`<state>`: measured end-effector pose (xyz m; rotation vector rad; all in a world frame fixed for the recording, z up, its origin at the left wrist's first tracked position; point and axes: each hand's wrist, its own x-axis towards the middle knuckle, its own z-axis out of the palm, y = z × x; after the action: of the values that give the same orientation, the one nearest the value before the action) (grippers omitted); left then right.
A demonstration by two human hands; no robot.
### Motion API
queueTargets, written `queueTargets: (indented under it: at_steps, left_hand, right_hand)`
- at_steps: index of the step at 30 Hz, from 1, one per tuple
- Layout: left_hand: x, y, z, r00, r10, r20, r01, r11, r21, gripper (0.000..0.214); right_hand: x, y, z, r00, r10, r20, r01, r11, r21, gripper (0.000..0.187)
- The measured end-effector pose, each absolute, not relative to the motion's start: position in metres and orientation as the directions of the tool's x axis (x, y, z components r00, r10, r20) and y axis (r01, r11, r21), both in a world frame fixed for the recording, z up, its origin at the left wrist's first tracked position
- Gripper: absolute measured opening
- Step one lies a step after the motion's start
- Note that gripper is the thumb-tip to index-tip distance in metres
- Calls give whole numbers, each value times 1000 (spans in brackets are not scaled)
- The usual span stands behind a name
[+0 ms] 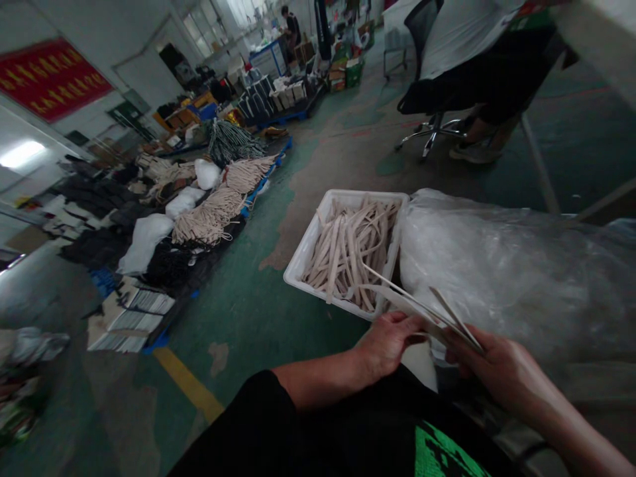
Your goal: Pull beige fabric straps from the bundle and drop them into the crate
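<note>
Both hands are over my lap, holding a flat cream fabric strap (pixel 397 299). My left hand (pixel 383 341) is closed, its thumb and fingers pinching the strap near the bin's close corner. To the right, my right hand (pixel 499 364) is wrapped around the same strap, where it looks doubled over with ends sticking up. One thin length stretches out over the bin. Just beyond my left hand stands a white plastic bin (pixel 304 287), filled with a loose tangle of similar beige straps (pixel 348 245).
Large clear plastic bags (pixel 497 271) lie right of the bin. Blue pallets at left carry bundled beige cords (pixel 209 215) and stacked white pieces (pixel 136 321). A person sits on a wheeled office chair (pixel 434 126) at upper right; another person (pixel 292 30) is far back.
</note>
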<state>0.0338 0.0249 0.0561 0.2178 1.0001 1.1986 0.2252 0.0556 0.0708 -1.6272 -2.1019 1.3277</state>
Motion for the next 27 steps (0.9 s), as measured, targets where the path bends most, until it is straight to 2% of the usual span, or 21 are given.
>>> queueTargets:
  at_steps: [4,9,14,19,23,27]
  left_hand:
    - [27,28,60,-93,846,-525,-666,339,665,58]
    - [37,23,58,34,845,-534,-624,435,649,53]
    - [27,31,54,-114,827,-551,-634,366,681,58]
    - [38,24,52,30,839,-543,-597,451,664,52]
    - [40,23,53,8,836,-549,-623,434,651,50]
    - [24,31,58,128,743,-657,-657,560,505,46]
  right_hand:
    - [226,56,71,-383,845,-373,708,8,-707,73]
    - [214,54,77,-386,868,-311,675,36,-737,65]
    - [223,54,81,-402,833,-380,693,5,-721,66]
    - [213,53,86,-383,873,-302,658,28,-752,65]
    - [220,55,85,-364,853,-373,593,-97,-800,64]
    - [242,61,84,-171,917,-359,426,-260,-867,61]
